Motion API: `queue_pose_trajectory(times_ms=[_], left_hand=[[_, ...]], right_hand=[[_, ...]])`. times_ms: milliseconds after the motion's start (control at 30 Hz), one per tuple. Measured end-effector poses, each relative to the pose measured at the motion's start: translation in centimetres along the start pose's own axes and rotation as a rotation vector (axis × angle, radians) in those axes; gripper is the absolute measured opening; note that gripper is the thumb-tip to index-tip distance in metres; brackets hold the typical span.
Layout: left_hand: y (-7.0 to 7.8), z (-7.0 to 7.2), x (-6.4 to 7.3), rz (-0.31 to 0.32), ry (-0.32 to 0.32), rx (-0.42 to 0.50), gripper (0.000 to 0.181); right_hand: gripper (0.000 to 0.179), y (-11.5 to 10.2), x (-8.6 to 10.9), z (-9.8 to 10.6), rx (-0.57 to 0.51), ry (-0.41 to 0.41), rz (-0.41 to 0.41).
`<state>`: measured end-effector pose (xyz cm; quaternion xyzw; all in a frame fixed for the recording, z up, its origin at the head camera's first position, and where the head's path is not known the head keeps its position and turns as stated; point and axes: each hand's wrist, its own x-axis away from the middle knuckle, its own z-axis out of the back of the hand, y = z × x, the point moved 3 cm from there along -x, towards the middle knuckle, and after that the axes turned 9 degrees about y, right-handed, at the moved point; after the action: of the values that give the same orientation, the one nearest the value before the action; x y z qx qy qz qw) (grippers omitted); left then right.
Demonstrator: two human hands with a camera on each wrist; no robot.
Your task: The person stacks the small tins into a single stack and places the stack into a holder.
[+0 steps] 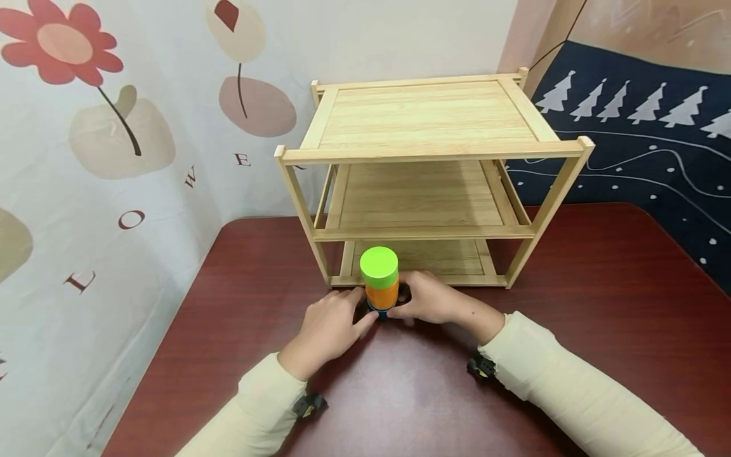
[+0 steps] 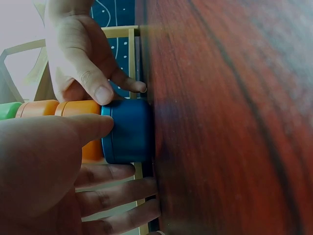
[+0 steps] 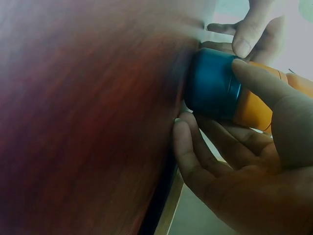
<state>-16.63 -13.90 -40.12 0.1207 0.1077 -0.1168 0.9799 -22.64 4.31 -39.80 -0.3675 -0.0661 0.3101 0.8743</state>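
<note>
A stack of round lidded tins stands upright on the table, with a green tin (image 1: 379, 266) on top, orange tins (image 1: 382, 296) in the middle and a blue tin (image 2: 129, 132) at the bottom. From the left, my left hand (image 1: 331, 324) holds the stack low down, its thumb on the upper edge of the blue tin and its fingers round the far side. My right hand (image 1: 429, 299) grips the same tin from the right, thumb near the seam between blue and orange. Both thumbs almost meet at the front.
Right behind the stack stands a three-tier wooden shelf (image 1: 434, 153). The table (image 1: 422, 406) is dark red-brown with a glossy top. Printed cloths hang behind it, a pale flowered one (image 1: 171, 57) at the left and a dark blue one with trees (image 1: 634, 146) at the right.
</note>
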Motion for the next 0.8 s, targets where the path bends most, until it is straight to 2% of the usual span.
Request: queue_pose_trajectory(times_ms=[467,700,800], left_hand=[[-0.1,0.0,0.0,-0.007,0.015,0.032,0.044],[-0.8,0.3,0.2,0.048,-0.04,0.125,0.042],[-1.0,0.8,0.3,0.068,-0.039,0.186,0.042]], right_hand=[[0.05,0.1,-0.4,-0.2,0.011,-0.021,0.005],[0.052,-0.1,-0.6,-0.7,-0.002,-0.022,-0.004],[0.051,-0.3,-0.5,-0.7,-0.014,-0.013,-0.008]])
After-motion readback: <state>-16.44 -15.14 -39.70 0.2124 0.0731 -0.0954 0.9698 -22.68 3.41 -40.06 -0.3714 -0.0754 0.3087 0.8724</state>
